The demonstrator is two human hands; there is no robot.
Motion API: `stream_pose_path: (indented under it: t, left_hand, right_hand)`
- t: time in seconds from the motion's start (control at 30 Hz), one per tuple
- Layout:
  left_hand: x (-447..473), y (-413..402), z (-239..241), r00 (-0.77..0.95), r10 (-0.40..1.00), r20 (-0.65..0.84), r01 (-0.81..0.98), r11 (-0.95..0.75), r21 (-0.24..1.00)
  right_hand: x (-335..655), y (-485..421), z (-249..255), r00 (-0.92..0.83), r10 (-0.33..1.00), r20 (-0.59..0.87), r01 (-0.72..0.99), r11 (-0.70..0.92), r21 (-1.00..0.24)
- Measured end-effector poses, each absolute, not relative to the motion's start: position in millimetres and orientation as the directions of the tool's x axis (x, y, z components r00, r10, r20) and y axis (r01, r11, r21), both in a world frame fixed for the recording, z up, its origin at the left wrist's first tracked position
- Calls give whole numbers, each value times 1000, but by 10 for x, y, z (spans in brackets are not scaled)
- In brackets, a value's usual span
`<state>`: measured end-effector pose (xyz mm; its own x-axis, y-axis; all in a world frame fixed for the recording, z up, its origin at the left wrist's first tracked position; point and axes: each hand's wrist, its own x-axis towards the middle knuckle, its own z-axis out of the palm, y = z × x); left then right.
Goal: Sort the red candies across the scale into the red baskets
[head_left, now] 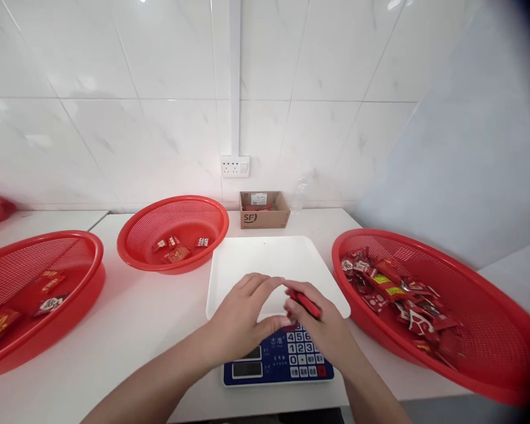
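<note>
My right hand point(322, 321) is closed round a small red packet point(307, 304) above the front edge of the white scale platform point(265, 262). My left hand point(242, 315) is curled beside it, its fingertips meeting the right hand's fingers near the packet. Both hands hover over the blue scale keypad point(302, 356). To the right, a red basket point(481, 294) holds several red snack packets point(393, 291).
A red basket point(145, 229) with a few packets sits at the back left, and another red basket point(83, 277) at the far left holds a few more. A small cardboard box point(265, 219) and a clear bottle point(298, 197) stand against the tiled wall under a socket point(235, 166).
</note>
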<state>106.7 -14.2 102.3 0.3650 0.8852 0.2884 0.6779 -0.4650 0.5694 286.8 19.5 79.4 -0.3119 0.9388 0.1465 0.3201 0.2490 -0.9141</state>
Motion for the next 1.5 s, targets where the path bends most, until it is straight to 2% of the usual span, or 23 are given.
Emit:
stream_pose_path:
  t: [0.17, 0.4, 0.5, 0.57, 0.63, 0.73, 0.83, 0.93, 1.03, 1.1, 1.23, 1.37, 1.5]
  left_hand:
    - [995, -103, 860, 243, 905, 351, 781, -397, 483]
    - [857, -126, 837, 457, 881, 120, 810, -469, 352]
    - [840, -13, 790, 447, 894, 38, 840, -434, 324]
    - [815, 80, 759, 404, 914, 33, 869, -395, 299]
    - [783, 138, 749, 364, 927, 91, 879, -374, 294]
    - [744, 113, 783, 299, 914, 273, 855, -384, 348]
    - [709, -25, 863, 202, 861, 467, 807, -417, 420]
    - [635, -182, 959, 89, 827, 555, 800, -392, 455]
    - [511, -279, 1020, -49, 845, 533, 823, -268, 500]
    - [430, -297, 1026, -114, 865, 489, 830, -188, 525]
    - [369, -252, 992, -111, 891, 440, 819, -169, 548]
    - [467, -193, 991, -88, 900, 427, 778, -206, 594]
    - [544, -183, 1025, -57, 903, 426, 753, -242, 612]
  right_hand:
    - [2655, 472, 767, -356, 907, 225, 292, 337, -895]
    - [2758, 500, 834, -260, 938, 230, 502, 334, -798]
    - [2773, 473, 855, -315, 925, 213, 567, 363, -739]
    - [2756, 461, 854, -378, 907, 185, 576, 387, -720]
    - [2728, 455, 848, -445, 880, 169, 559, 420, -715]
    - [2710, 459, 841, -522, 829, 202, 535, 502, -680]
    - [2811, 485, 855, -496, 835, 238, 577, 521, -629]
    - [3102, 548, 898, -413, 880, 235, 669, 468, -578]
    - [3572, 652, 957, -266, 957, 115, 850, 289, -440]
    - [3942, 739, 980, -163, 986, 40, 908, 165, -386]
    - [4626, 931, 911, -3, 975, -223, 961, -59, -269]
    - [4983, 1077, 778, 51, 918, -394, 966, -146, -215]
    - [4999, 1132, 776, -44, 889, -456, 950, -105, -296]
